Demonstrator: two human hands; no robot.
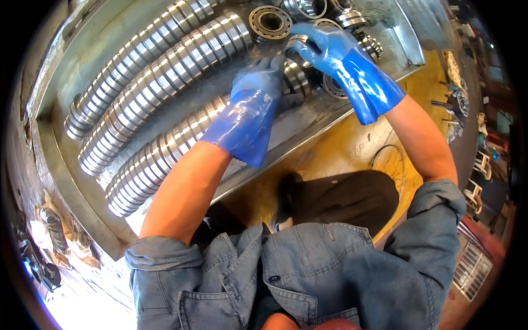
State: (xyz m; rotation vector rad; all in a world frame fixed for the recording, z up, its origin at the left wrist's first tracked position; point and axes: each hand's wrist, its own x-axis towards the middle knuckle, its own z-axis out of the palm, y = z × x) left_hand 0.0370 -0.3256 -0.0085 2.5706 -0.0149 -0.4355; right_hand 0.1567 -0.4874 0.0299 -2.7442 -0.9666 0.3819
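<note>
A: What are the two hands doing at this moment?

B: Both are wearing glossy blue gloves and working over a shallow metal tray (66, 165). The right hand (324, 47) is curling its fingers over a steel bearing ring (294, 44), gripping it at the near end of a short stack of bearings (297, 77). The left hand (258, 80) is pressing against the side of that same stack, fingers bent; whether it is truly clasping a ring I cannot tell, since the glove is hiding the fingertips.

A: And where are those bearings sitting?

B: They are lying in the tray, toward its right part, just beside the end of three long rows of bearings (159, 93) that are running diagonally across it, rings packed edge to edge. A single bearing (269, 22) is lying flat beyond the hands, with a few loose ones (352, 19) at the far right corner.

A: Anything around the tray?

B: A yellow floor (341, 148) is showing below its edge.
</note>
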